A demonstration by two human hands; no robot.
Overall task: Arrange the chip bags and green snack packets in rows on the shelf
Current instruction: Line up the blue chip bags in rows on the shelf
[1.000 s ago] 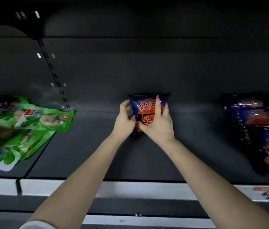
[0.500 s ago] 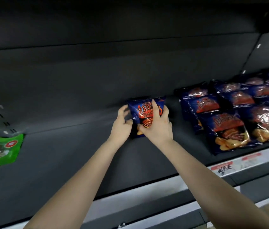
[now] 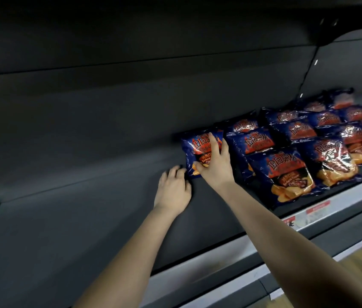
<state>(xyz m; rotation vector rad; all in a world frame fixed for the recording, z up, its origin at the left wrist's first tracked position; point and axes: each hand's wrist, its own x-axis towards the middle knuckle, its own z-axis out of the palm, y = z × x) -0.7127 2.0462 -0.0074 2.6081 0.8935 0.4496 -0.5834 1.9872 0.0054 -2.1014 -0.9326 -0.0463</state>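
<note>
right hand (image 3: 215, 165) gripped chip bag (image 3: 194, 150), upright beside stocked rows (image 3: 286, 152) | left hand (image 3: 173, 190) curled at its lower corner; I couldn't tell whether it pinched

The left hand (image 3: 172, 190) has come off the blue chip bag (image 3: 192, 150) and now lies lower on the shelf (image 3: 86, 218), fingers just beside the bag's bottom corner. The right hand (image 3: 215, 165) alone holds the bag, which is now closer to the rows of chip bags (image 3: 286, 174).
</note>
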